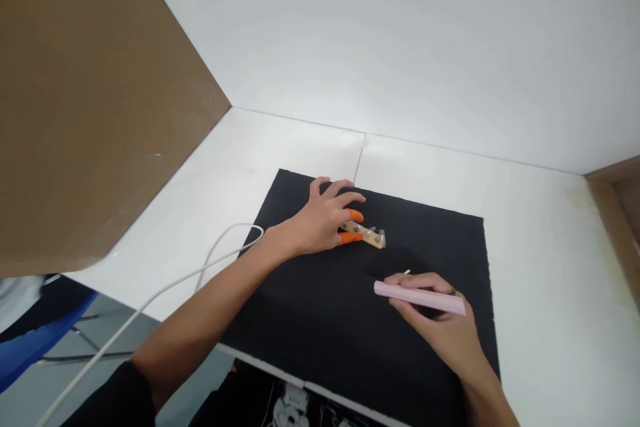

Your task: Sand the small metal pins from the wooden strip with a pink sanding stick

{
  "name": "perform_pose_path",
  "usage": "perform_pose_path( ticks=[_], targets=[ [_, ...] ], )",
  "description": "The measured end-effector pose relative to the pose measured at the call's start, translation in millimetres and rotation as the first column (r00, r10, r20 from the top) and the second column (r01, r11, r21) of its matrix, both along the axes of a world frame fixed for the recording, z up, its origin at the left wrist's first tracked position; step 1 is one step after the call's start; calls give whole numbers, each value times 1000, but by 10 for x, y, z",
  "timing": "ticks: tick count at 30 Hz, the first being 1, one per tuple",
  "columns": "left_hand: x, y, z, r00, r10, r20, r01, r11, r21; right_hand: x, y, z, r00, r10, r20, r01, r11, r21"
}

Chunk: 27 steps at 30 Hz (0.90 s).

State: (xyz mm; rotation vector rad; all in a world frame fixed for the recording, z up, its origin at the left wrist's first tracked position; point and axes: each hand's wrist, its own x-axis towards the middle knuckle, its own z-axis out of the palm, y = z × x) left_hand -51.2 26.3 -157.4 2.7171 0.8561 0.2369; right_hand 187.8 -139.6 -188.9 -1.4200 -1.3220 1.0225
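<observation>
On the black mat lies a small tan strip (373, 237) with dark round spots and clear pieces standing at its right end. My left hand (323, 217) has orange covers on the thumb and forefinger, which pinch the strip from both sides; its other fingers are spread above the mat. The strip's left end is hidden under that hand. Lower right, my right hand (445, 327) is closed around a pale pink, flat-sided bar (420, 297), held slightly above the mat and apart from the strip. A tiny pale tip (407, 271) shows beyond its fingers; I cannot tell what it belongs to.
The black mat (320, 320) covers part of a white table (540, 267). A white cable (165, 288) loops near my left forearm. White panels (400, 33) rise behind, and a brown board (100, 100) stands at left. Blue cloth (45, 343) shows beyond the table's left edge.
</observation>
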Motion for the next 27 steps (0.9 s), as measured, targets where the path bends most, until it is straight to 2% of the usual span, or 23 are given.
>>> perform_pose_path(
  ticks=[9,17,27],
  targets=[
    [-33,74,96,997,-41,-62,39,999,-29,-7,36,4,999,34,-23,-34,999,-18],
    [-89,202,99,991,-39,-126,33,998,-52,16,30,-19,997,66,-44,-67,997,-27],
    [-69,201,109,993,-5,-115,0,999,-46,3,2,-41,996,69,-56,-71,997,-38]
  ],
)
